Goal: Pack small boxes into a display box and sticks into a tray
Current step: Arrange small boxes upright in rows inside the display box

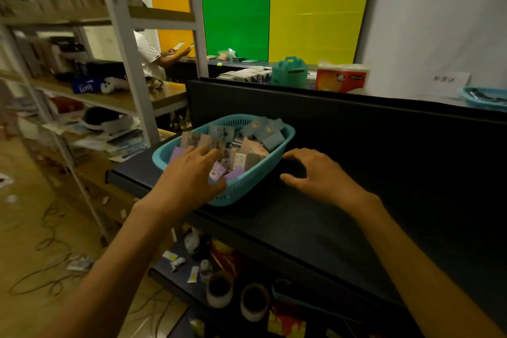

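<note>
- A teal basket (255, 181) of perforated plastic sat at the centre of the frame on a dark shelf (315, 228), its near left corner close to the shelf's edge.
- It was heaped with small boxes (247, 151), flat and rectangular, in lilac, pale blue, pink and grey.
- The left hand (189, 175) lay over the basket's near left side, fingers (208, 152) loosely spread on the boxes; whether they pinched one I could not tell.
- The right hand (321, 173) hovered just right of the basket, fingers spread wide and curved, holding nothing.
- Bare matte shelf stretched right of the basket and toward the lower right.
- A black panel (356, 118) rose behind the basket.
- At the right edge, on top, sat part of a second teal tray (482, 97), its contents too blurred to tell.
</note>
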`<state>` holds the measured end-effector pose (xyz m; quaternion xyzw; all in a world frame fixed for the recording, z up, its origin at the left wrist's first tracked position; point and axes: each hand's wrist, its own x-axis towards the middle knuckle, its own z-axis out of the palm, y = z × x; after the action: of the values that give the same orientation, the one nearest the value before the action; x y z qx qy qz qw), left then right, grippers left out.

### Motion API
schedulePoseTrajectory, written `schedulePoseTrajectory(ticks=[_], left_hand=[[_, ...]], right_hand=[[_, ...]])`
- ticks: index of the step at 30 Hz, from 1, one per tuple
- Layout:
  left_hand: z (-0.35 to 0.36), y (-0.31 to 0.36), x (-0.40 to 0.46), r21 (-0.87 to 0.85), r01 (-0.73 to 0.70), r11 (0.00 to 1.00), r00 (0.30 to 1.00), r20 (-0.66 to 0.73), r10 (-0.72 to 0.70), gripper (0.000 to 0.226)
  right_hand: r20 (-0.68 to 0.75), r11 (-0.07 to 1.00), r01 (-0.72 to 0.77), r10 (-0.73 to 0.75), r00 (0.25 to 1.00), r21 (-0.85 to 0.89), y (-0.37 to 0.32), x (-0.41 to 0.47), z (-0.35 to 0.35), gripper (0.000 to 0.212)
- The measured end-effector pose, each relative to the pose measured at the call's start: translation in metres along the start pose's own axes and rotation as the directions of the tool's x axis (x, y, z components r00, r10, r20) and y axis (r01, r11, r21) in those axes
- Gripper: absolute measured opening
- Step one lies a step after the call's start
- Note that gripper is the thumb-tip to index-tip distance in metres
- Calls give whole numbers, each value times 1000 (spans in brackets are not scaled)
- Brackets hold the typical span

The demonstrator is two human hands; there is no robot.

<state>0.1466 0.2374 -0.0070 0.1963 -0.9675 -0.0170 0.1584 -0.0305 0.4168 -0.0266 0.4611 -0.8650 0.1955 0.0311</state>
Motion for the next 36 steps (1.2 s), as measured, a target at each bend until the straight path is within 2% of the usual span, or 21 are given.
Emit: schedulePoseTrajectory(ticks=[6,10,16,25,30,36], left_hand=[[11,-40,65,5,-66,998,998,-15,66,53],[17,-57,114,6,-92,996,995,32,91,59],[33,-77,173,-7,-118,993,992,31,118,60],[56,-100,229,20,-180,983,966,191,173,66],[65,-113,249,42,-218,975,944,261,200,67],[70,-127,264,29,-266,963,908,342,241,60]], right_hand=[[-86,999,-37,40,996,35,0,59,20,55],[-107,992,-117,122,987,50,8,95,25,57],[-122,982,-189,191,974,29,15,129,22,54],[-41,961,-252,249,968,-111,8,150,25,51],[-73,927,-320,312,947,-193,-2,155,24,52],[20,855,-378,411,912,-355,-18,157,25,70]])
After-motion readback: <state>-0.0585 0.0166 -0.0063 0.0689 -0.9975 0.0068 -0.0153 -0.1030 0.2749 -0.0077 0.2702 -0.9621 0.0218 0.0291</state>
